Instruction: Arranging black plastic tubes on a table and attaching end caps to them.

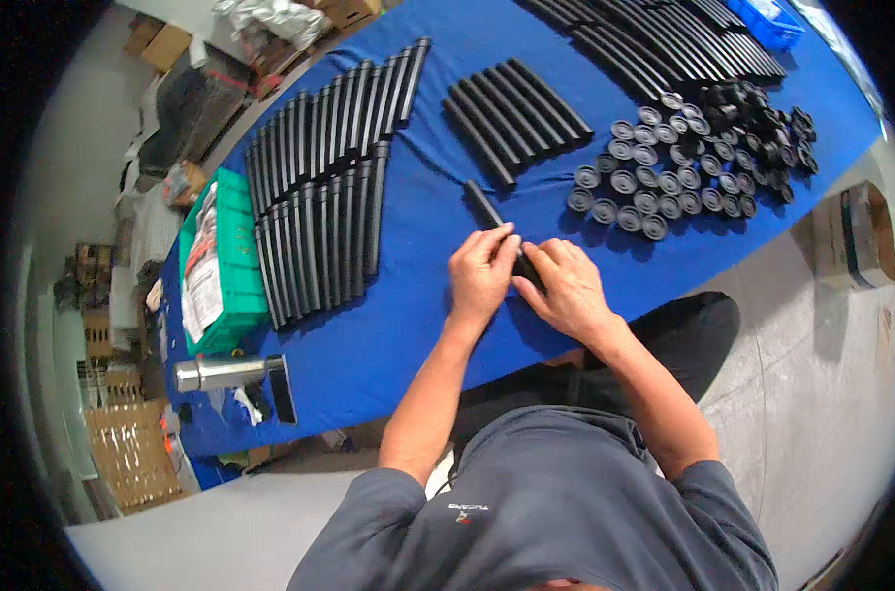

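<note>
Both my hands are closed on one black tube (483, 203) over the blue cloth. My left hand (482, 268) pinches it near its middle with thumb and fingers. My right hand (568, 286) wraps around the near end, which is mostly hidden under the fingers. The tube's far end points away and to the left. Just beyond lies a small row of several black tubes (516, 113). To the right of my hands is a cluster of round black caps (644, 177) with ringed faces.
Rows of black tubes (319, 227) lie at the left, beside a green crate (236, 286). A silver flask (221, 372) and a phone (282, 392) rest near the front left edge. More tubes (654, 44) and a blue bin (770, 25) are at the far right.
</note>
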